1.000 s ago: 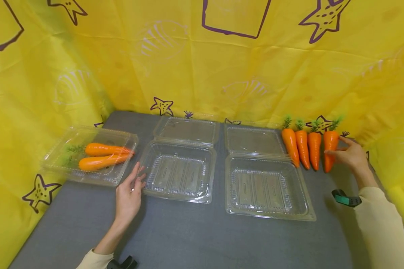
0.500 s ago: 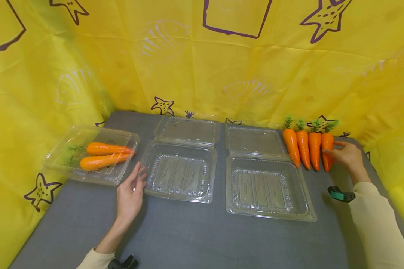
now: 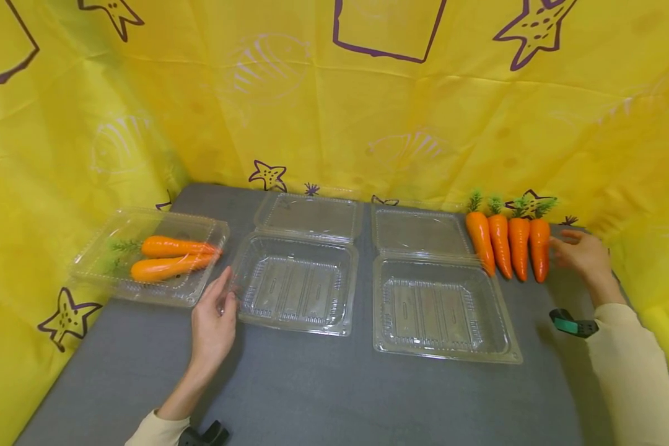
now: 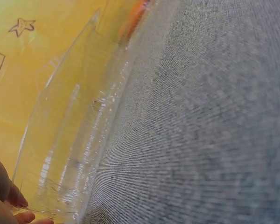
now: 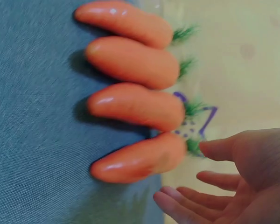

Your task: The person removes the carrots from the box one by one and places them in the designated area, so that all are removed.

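My left hand (image 3: 214, 322) is at the left edge of the middle clear plastic clamshell container (image 3: 291, 325), fingers fairly straight. In the left wrist view, fingertips (image 4: 19, 201) touch or nearly touch that container's corner; whether they press it I cannot tell. My right hand (image 3: 582, 257) hovers just right of a row of several orange carrots, next to the rightmost carrot (image 3: 539, 248). In the right wrist view its fingers are spread and apart from the nearest carrot (image 5: 137, 161). The carrots lie side by side, green tops toward the curtain.
On the left, a closed clamshell (image 3: 192, 297) holds two carrots (image 3: 170, 269). The right clamshell (image 3: 448, 354) lies with its lid back; the leftmost carrot (image 3: 480, 238) reaches its rim. A yellow patterned curtain (image 3: 323, 111) hangs behind the grey table (image 3: 334, 396).
My right hand has moved the rightmost carrot left against the others, then let go and drawn back slightly to the right. My left hand has stayed nearly still.
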Tool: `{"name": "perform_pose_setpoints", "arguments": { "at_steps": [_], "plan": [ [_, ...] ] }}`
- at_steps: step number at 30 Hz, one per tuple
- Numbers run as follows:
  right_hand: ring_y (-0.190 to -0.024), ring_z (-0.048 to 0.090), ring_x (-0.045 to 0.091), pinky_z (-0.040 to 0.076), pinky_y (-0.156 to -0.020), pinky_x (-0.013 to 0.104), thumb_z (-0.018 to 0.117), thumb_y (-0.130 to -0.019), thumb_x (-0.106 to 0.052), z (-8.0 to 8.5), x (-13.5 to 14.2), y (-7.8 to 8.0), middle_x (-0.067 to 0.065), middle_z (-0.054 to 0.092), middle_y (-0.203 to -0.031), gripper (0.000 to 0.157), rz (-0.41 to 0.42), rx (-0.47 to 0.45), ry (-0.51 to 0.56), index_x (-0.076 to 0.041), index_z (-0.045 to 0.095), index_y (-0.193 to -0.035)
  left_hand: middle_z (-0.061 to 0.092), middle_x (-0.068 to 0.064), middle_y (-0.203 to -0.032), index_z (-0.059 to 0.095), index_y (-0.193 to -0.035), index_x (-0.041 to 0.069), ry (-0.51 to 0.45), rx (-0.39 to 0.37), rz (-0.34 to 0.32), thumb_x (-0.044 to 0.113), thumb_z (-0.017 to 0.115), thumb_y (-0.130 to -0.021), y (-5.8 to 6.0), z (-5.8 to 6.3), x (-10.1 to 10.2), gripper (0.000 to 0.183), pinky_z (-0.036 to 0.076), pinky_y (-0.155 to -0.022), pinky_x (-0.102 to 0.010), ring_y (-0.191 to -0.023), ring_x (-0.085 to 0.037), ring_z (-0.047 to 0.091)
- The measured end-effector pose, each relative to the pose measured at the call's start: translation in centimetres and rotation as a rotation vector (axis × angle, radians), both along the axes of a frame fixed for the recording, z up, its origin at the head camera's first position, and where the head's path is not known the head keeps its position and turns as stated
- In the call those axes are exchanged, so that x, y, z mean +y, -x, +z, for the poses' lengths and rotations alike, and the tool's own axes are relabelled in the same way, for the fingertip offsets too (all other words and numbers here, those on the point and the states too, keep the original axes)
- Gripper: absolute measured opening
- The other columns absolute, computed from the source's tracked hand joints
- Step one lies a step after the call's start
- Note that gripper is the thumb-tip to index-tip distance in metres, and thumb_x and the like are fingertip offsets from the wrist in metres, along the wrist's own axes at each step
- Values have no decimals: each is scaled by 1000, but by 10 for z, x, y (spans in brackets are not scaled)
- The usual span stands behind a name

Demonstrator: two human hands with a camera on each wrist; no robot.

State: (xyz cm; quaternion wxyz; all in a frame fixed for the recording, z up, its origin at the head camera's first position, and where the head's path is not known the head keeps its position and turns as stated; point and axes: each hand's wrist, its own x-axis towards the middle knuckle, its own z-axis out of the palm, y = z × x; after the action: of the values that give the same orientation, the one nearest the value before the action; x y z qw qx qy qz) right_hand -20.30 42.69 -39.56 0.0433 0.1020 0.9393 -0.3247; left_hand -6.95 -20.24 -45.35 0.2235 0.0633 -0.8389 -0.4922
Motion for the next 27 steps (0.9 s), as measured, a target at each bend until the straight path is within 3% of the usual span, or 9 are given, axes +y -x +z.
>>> {"name": "perform_pose_setpoints", "arguments": {
  "at_steps": [2,3,6,9,13,19,27],
  "plan": [
    [-56,60,1,49,-55,19,44,-102,-36,5,-2,-2,46,42,-129,70,7,35,-44,22,31,-139,58,-18,-134,54,-137,-4,70,28,7,-14,51,-89,1,0,0,49,38,-82,-1,-109,-33,62],
    [-61,63,8,49,-59,22,43,-102,-36,8,-4,-3,46,42,-129,68,13,56,-76,21,33,-139,58,-19,-134,55,-136,-4,96,41,4,-15,51,-88,2,1,0,49,41,-85,-5,-112,-33,61],
    [-90,64,39,50,-75,42,42,-103,-37,18,-13,-6,44,43,-130,66,36,121,-152,18,36,-140,57,-20,-133,57,-133,-5,160,79,-6,-16,50,-86,3,1,0,49,46,-93,-25,-117,-35,57],
    [-114,45,59,41,-86,63,41,-103,-38,28,-29,-8,44,43,-132,66,70,163,-159,15,34,-143,57,-22,-132,59,-130,-6,196,111,-2,-16,50,-85,4,1,-1,48,44,-88,-45,-112,-37,57],
    [-115,44,61,42,-85,68,43,-103,-39,37,-52,-9,45,41,-133,67,100,184,-115,12,31,-146,56,-22,-132,60,-128,-6,208,121,11,-17,52,-84,4,0,-2,46,42,-83,-48,-108,-40,57],
    [-116,45,60,42,-85,70,49,-102,-34,46,-87,-10,39,30,-147,65,152,284,-85,9,32,-147,54,-23,-135,60,-129,-5,212,125,-1,-14,57,-85,4,1,-3,44,40,-97,-61,-122,-43,51],
    [-121,43,55,41,-92,67,53,-101,-32,65,-134,-21,33,20,-154,63,222,360,-18,7,34,-147,56,-19,-135,59,-132,-1,299,188,-39,-7,62,-87,1,12,-1,45,39,-100,-60,-127,-39,48]
  ]
}}
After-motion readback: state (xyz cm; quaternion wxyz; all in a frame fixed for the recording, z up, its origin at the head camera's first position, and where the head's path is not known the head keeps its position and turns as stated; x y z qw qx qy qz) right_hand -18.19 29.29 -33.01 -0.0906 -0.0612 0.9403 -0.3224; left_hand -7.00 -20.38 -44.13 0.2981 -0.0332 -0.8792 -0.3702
